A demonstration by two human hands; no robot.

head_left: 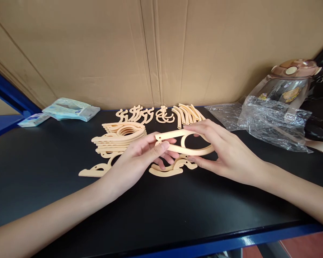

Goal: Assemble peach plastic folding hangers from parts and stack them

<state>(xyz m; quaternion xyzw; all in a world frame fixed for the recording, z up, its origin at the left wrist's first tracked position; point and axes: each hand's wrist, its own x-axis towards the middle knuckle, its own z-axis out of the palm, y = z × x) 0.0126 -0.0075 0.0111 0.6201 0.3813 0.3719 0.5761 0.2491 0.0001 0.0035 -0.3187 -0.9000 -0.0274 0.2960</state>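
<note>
Both of my hands hold a cream plastic folding hanger part above the black table. It has two long arms and a ring in the middle. My left hand pinches the arms' holed ends between thumb and fingers. Around the rounded end on the other side, my right hand grips with its thumb below and fingers above. Under the held part lie a loose curved arm and a hook piece. A stack of matching hanger parts stands beyond my left hand, partly hidden by it.
Along the back lie several small hooks and slim curved arms. Blue tissue packs rest at the back left. A clear plastic bag and a brown-lidded water bottle are at right. Cardboard stands behind the table.
</note>
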